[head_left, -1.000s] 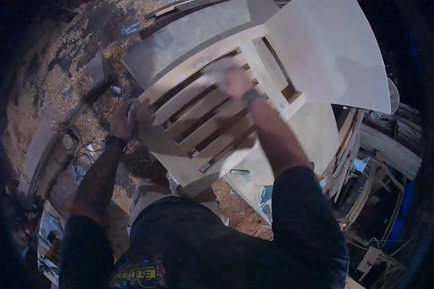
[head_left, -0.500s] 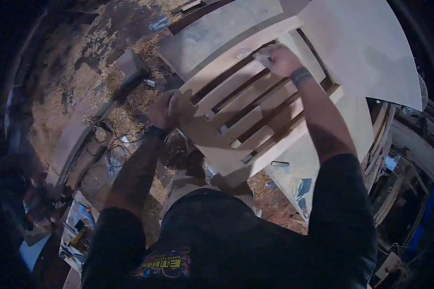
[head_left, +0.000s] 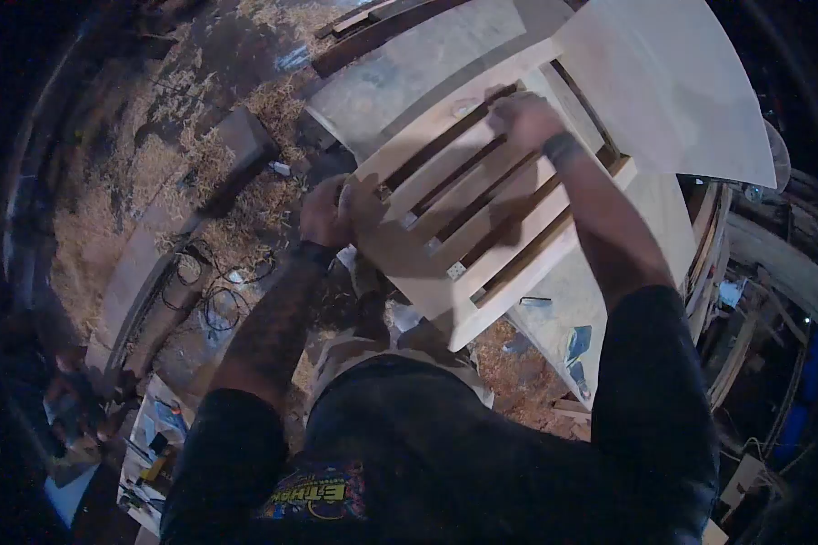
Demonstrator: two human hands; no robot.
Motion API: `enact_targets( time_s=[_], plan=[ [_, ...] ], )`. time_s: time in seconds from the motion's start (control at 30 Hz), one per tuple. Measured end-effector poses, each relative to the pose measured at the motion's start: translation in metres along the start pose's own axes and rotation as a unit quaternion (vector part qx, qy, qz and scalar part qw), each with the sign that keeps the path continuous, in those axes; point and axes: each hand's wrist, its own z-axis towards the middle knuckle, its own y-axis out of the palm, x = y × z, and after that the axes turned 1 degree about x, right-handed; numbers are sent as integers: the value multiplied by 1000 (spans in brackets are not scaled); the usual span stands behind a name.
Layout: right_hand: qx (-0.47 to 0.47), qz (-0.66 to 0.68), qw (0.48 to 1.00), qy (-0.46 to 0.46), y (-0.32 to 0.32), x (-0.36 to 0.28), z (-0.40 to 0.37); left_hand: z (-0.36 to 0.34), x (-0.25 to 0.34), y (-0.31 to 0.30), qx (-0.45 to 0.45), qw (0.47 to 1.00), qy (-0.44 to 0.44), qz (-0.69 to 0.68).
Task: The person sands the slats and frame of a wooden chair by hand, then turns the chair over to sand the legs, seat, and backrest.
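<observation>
A pale slatted wooden frame [head_left: 418, 283] lies tilted across the work surface in front of me, with several parallel slats and dark gaps between them. My left hand [head_left: 325, 213] is closed around its left corner. My right hand [head_left: 525, 120] is at the far end of the slats, fingers bent and pressed together against the wood. Whatever is under those fingers, if anything, is hidden. A shadow falls over the middle slats.
Pale boards [head_left: 673, 91] lie beyond and under the frame. A dark-ended beam [head_left: 241, 145] lies on the shaving-covered ground at left, near looped cable [head_left: 214, 304]. Tools sit on a small board [head_left: 154, 445] at lower left. Scrap timber [head_left: 773, 254] is piled at right.
The frame has shifted slightly, its near corner now lower and further left in view. My left hand stays at its corner. The right hand remains at the far slat ends, its fingers slightly changed.
</observation>
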Motion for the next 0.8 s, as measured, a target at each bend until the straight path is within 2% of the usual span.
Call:
enact_targets(
  time_s=[0.07, 0.1, 0.17, 0.23, 0.27, 0.33, 0.37, 0.47, 0.53, 0.6, 0.67, 0.73, 0.8],
  plan=[
    [66, -12, 996, -62, 74, -34, -11, 5, 1, -1, -27, 999, -22, -10],
    [62, -23, 990, -127, 85, -96, -25, 6, -5, 1, -40, 999, -27, -12],
    [-5, -39, 980, -197, 81, -142, -32, 10, 0, 1, -56, 998, -29, -27],
    [-127, -32, 969, -207, 67, -126, -23, 8, 17, -12, -73, 996, -32, -38],
    [-104, -24, 977, -183, 59, -80, -15, 5, 10, -13, -50, 998, -3, -28],
    [-66, -8, 996, -68, -1, 32, 4, 4, -4, 0, 4, 998, 56, -22],
    [-53, -18, 998, -35, -25, 60, 7, 4, -5, 0, -6, 999, 41, -8],
    [-34, -199, 979, -23, -22, 48, 0, 0, -2, -3, -24, 1000, 9, 13],
    [-12, -115, 993, -1, -13, 5, -21, 1, 1, -2, -2, 1000, 6, 5],
    [176, -90, 979, -48, 31, -10, -67, 2, 0, 3, 37, 999, 26, -14],
    [143, -156, 974, -75, 39, -54, -96, -2, -2, 9, 37, 998, 27, -34],
    [138, -66, 988, 30, 85, -86, -115, 2, -8, 8, 2, 999, 17, -52],
    [52, 80, 982, -163, 51, -155, -111, 5, -11, 2, -19, 997, 16, -73]
  ],
)
